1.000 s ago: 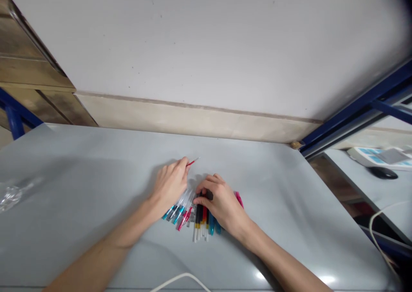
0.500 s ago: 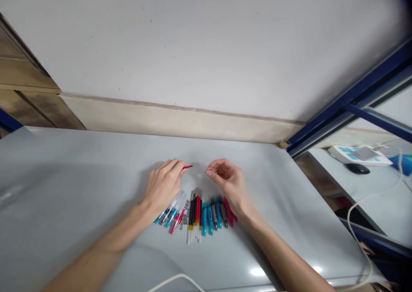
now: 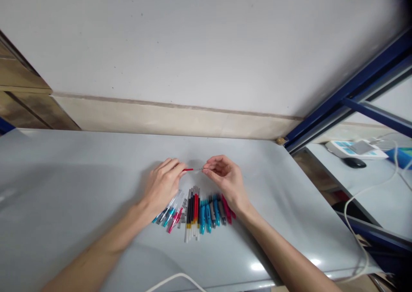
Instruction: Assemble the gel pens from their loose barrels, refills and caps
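Note:
My left hand [image 3: 165,181] is closed on a red pen refill [image 3: 188,169], its thin metal tip pointing right. At that tip, the thumb and fingers of my right hand [image 3: 228,181] are pinched together; whatever tiny thing they hold is too small to make out. Below the hands lie clear pen barrels [image 3: 169,212] with coloured ends, partly behind my left hand. Beside them are small clear-grey pieces [image 3: 183,212] and a row of black and red refills [image 3: 193,210]. Blue, grey and pink pen parts [image 3: 208,214] lie near my right wrist.
The grey tabletop [image 3: 96,163] meets a wall [image 3: 180,47] at the back. A blue metal frame [image 3: 322,98] rises at the right. Past it, a second table holds a black mouse [image 3: 354,162] and a white device [image 3: 341,150]. A white cable [image 3: 349,214] hangs at the right.
My right hand has moved left, and its pinched fingertips now meet the metal tip of the refill. The left hand keeps its hold; the view has shifted slightly.

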{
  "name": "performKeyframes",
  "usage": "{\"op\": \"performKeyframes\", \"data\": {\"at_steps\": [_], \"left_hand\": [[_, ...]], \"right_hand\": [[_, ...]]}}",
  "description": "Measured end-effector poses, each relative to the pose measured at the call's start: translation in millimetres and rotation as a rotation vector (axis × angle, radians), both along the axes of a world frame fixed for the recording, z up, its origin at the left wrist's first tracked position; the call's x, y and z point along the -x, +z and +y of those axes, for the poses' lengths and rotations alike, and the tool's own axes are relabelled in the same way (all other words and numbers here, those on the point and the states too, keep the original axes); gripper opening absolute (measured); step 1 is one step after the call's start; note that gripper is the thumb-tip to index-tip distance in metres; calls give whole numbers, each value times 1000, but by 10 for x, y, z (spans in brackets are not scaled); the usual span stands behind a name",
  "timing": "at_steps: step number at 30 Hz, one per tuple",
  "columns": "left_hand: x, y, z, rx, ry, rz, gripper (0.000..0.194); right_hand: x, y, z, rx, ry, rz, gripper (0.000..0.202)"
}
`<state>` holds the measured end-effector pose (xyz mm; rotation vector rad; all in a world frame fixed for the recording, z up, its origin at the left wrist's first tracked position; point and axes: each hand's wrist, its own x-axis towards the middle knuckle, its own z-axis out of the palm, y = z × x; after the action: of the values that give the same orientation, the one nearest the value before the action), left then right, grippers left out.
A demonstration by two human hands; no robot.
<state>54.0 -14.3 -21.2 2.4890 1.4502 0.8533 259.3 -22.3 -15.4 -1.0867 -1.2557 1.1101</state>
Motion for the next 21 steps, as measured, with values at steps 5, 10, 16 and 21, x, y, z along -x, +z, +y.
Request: {"op": "performKeyframes", "data": {"at_steps": [5, 10, 16, 21], "left_hand": [[4, 6, 4, -8, -6, -24, 18], [5, 13, -11, 2, -8, -27, 17], [13, 6, -18, 28, 4, 17, 19], [11, 14, -21, 21, -8, 21, 22]], "right_hand": [[-40, 26, 12, -40, -45, -31, 18], [-41, 46, 5, -3, 27, -42, 19], [-19, 24, -5, -9, 40, -96, 14], [-35, 20, 9, -14, 30, -92, 13]]}}
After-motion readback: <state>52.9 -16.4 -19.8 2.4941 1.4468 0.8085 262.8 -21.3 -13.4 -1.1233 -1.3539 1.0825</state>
